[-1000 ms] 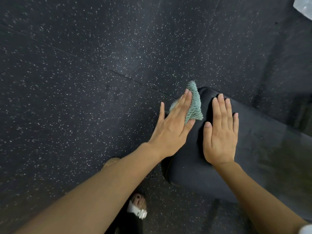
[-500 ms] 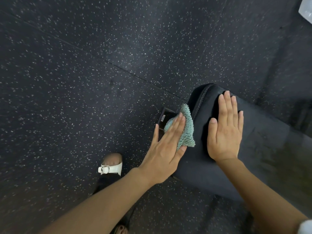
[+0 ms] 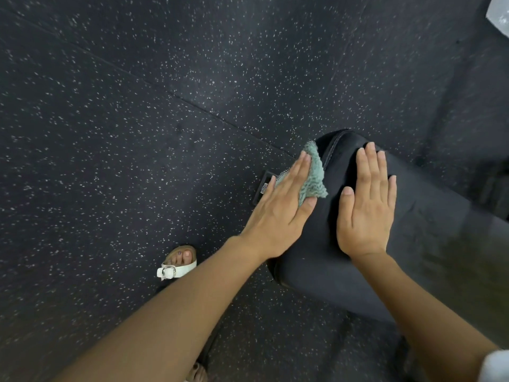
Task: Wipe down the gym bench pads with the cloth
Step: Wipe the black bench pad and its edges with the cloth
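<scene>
A black padded gym bench pad (image 3: 429, 244) runs from centre right toward the lower right. My left hand (image 3: 281, 213) lies flat with straight fingers, pressing a teal knitted cloth (image 3: 312, 177) against the pad's left side edge near its rounded end. Most of the cloth is under the palm and fingers; its top and right corners stick out. My right hand (image 3: 366, 208) rests flat, fingers straight, on top of the pad beside the cloth.
Dark speckled rubber floor (image 3: 137, 133) surrounds the bench. A black bench foot with a small label (image 3: 263, 188) shows just left of the pad. My foot in a white-strapped sandal (image 3: 179, 263) stands below it. A pale object (image 3: 500, 12) sits at the top right corner.
Over the last second my left hand slid the cloth down the pad's side edge, then back up toward the end. The right hand stayed flat on the pad. My foot stepped forward.
</scene>
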Demonstrator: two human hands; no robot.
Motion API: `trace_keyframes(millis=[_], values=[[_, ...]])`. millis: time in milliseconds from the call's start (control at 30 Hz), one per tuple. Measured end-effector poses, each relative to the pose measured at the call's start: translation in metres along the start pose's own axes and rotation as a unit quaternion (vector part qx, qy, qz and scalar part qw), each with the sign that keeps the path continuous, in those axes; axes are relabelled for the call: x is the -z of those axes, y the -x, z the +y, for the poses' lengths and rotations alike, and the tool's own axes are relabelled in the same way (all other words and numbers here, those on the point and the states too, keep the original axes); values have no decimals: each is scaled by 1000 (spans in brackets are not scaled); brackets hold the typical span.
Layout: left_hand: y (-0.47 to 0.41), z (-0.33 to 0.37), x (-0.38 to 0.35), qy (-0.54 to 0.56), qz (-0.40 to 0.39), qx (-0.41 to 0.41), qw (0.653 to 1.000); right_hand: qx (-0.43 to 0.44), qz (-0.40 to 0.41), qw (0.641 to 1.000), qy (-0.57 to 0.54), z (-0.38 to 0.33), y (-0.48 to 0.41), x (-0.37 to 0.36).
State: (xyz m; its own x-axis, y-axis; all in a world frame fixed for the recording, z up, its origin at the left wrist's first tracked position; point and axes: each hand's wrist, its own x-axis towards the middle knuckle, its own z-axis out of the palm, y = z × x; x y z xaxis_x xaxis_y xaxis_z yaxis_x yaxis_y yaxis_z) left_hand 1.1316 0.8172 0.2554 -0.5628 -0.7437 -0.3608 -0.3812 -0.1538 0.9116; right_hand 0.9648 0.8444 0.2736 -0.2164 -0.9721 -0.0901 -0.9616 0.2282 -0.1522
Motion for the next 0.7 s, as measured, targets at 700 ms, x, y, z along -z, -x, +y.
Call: trace_keyframes(millis=[700], values=[[50,-5,-7,41,-38,32,998,-1,1,1000,1,0,0,1]])
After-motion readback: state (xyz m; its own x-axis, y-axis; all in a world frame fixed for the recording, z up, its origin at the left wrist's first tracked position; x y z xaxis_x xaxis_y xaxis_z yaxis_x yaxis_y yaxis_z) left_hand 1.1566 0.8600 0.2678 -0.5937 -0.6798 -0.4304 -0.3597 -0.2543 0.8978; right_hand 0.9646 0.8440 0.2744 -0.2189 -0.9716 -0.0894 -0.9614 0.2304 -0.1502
